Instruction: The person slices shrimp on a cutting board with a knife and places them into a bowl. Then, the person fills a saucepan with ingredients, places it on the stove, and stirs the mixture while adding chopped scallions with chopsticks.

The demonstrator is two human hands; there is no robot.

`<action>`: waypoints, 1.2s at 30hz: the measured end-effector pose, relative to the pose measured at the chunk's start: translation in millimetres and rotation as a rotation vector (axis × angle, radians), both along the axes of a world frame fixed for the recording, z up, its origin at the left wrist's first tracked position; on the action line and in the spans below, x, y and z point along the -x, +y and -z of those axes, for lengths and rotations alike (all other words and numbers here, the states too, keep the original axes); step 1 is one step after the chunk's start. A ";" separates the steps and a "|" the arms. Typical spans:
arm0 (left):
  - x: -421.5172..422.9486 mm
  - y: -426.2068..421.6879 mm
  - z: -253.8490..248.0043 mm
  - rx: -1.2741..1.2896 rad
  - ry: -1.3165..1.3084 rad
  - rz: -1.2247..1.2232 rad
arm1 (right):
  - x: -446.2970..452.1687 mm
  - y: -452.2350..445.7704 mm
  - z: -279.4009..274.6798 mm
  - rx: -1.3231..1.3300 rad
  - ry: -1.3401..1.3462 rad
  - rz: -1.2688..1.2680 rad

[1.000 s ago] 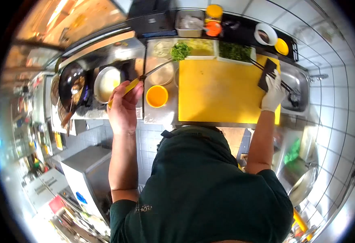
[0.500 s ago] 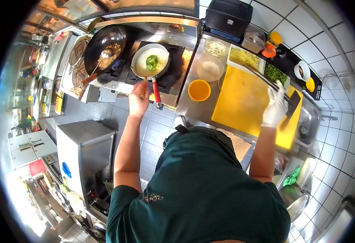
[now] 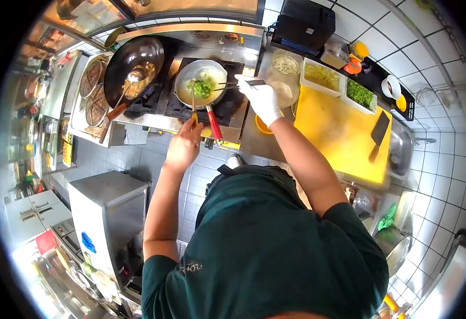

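Note:
My bare left hand [image 3: 183, 147] is closed around the yellowish handle of a long spoon [image 3: 194, 109]. The spoon's far end is among chopped greens [image 3: 203, 87] in a pale liquid, inside a pan [image 3: 182, 74] on the stove; its bowl is hidden by the greens. My right hand [image 3: 262, 98], in a white glove, grips dark chopsticks [image 3: 233, 85]. Their tips reach over the pan's right side, close to the greens. The pan's red handle [image 3: 213, 123] points toward me, untouched by either hand.
Left of the pan sits a black wok [image 3: 121, 66] with a ladle [image 3: 135, 75] in it. A yellow cutting board [image 3: 328, 133] carries a cleaver [image 3: 380, 129]. Behind it stand containers of yellowish shreds [image 3: 322, 77] and chopped greens [image 3: 359, 93]. An orange bowl [image 3: 262, 125] is under my right wrist.
My right hand has moved left with the chopsticks, from above the cutting board to the pan. My left hand has come slightly lower, and the greens have spread in the liquid.

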State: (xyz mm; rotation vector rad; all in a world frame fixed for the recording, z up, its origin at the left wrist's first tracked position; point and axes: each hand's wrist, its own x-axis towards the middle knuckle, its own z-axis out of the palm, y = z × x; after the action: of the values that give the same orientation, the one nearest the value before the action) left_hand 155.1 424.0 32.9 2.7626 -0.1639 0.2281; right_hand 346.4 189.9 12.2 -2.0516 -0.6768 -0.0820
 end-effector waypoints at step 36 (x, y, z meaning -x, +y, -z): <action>-32.7 -29.0 4.9 -0.040 0.055 -0.084 | 47.1 -256.8 -20.2 -0.558 0.239 0.491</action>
State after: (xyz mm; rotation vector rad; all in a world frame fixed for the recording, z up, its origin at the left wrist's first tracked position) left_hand 187.8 395.0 28.0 2.8149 -0.0388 0.1726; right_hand 299.3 -66.9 32.4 -1.6041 0.0198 -0.2717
